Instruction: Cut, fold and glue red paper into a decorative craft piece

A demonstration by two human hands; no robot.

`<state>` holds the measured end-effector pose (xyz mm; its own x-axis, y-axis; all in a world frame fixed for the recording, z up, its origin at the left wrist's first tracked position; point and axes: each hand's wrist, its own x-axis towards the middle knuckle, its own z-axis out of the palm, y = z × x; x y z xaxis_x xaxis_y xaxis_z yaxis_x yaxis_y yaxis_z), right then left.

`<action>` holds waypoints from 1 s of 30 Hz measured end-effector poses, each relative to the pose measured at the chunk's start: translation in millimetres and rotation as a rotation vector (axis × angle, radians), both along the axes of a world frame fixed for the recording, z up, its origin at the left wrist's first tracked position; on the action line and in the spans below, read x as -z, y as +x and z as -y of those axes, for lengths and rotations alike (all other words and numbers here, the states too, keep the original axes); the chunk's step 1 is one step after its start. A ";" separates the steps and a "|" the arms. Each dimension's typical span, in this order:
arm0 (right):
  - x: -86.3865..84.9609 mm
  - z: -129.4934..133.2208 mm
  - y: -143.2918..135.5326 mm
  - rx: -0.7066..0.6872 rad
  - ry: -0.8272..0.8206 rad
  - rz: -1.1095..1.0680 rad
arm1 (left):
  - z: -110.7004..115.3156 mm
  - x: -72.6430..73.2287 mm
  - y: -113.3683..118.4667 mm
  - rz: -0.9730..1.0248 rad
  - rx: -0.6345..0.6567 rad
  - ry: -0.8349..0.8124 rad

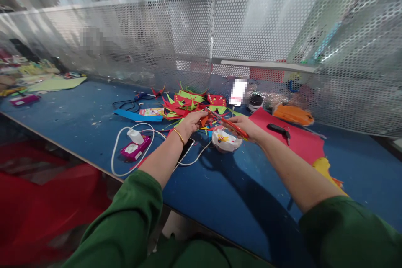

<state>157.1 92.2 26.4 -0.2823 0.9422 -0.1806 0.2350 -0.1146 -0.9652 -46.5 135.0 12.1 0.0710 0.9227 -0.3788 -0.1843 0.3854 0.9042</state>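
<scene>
My right hand [243,124] is closed round the handles of orange scissors [234,127], whose blades point left toward my other hand. Between the fingers of my left hand [192,122] is a small orange piece of paper [204,120], right by the blade tips. Below the scissors stands a small white bowl [226,141] with little coloured bits in it. Just behind my hands lies a heap of red and green paper cut-outs [185,102] with pointed ends. Part of a dark phone [187,146] shows under my left wrist.
A purple power strip [135,148] with a white charger and looping cable lies at left. Red sheets [292,140] carry a black key [278,130] at right. A black-lidded jar [255,102] and a lit phone [238,92] stand before the perforated metal screen [176,37].
</scene>
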 end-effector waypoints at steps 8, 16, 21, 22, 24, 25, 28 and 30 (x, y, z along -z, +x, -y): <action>-0.1 9.4 1.6 0.176 0.160 -0.126 | 24.0 -11.4 -3.4 -0.050 0.008 0.095; -10.8 47.4 -4.7 0.217 0.209 -0.277 | 91.9 -30.2 10.1 -0.109 0.075 0.271; -9.0 75.7 -2.8 0.195 0.173 -0.255 | 119.6 -33.4 17.7 -0.206 0.139 0.355; -8.0 81.5 -1.6 0.190 0.165 -0.246 | 123.2 -34.0 19.0 -0.210 0.150 0.355; -6.0 93.6 0.8 0.184 0.152 -0.234 | 129.2 -34.2 22.0 -0.200 0.182 0.347; -5.0 99.9 1.9 0.185 0.146 -0.231 | 131.9 -33.5 23.8 -0.188 0.202 0.337; -1.5 117.9 4.4 0.219 0.142 -0.240 | 140.9 -26.5 30.5 -0.095 0.180 0.283; 1.9 128.1 5.4 0.275 0.150 -0.262 | 149.5 -17.7 36.0 -0.006 0.116 0.235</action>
